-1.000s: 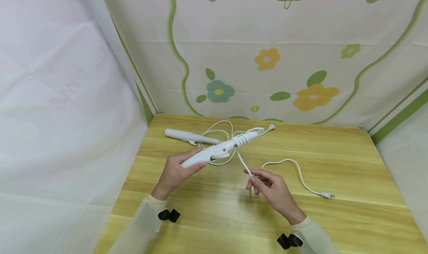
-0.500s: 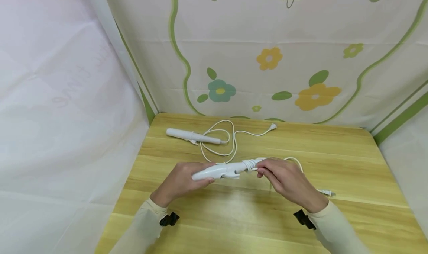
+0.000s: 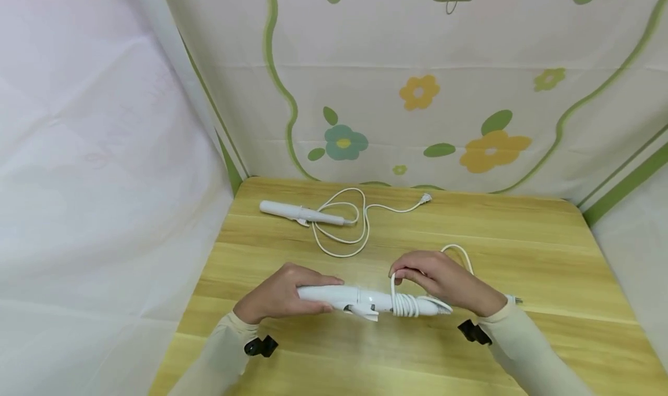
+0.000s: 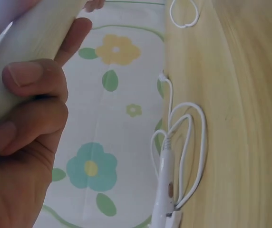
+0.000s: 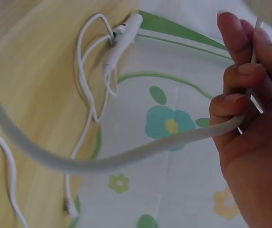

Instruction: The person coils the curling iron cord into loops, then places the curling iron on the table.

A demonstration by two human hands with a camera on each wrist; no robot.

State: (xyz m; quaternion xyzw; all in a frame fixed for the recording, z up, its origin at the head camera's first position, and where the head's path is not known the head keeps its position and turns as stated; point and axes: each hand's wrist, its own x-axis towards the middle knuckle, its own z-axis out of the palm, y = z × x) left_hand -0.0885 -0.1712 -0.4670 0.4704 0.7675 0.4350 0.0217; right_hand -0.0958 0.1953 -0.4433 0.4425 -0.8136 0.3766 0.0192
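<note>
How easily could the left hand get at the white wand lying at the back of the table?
Probably not while the left hand grips the nearer wand; it would likely have to let go first. The far wand itself looks free, with nothing seen lying between it and the hand.

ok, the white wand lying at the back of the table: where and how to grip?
Probably take the lying wand by its thick left end, from above, gripping across its length. That stretch is plain; the left hand grips the same part of the other wand. The flap juts out farther right, and the cord leaves the thin right end in loops that could snag.
</note>
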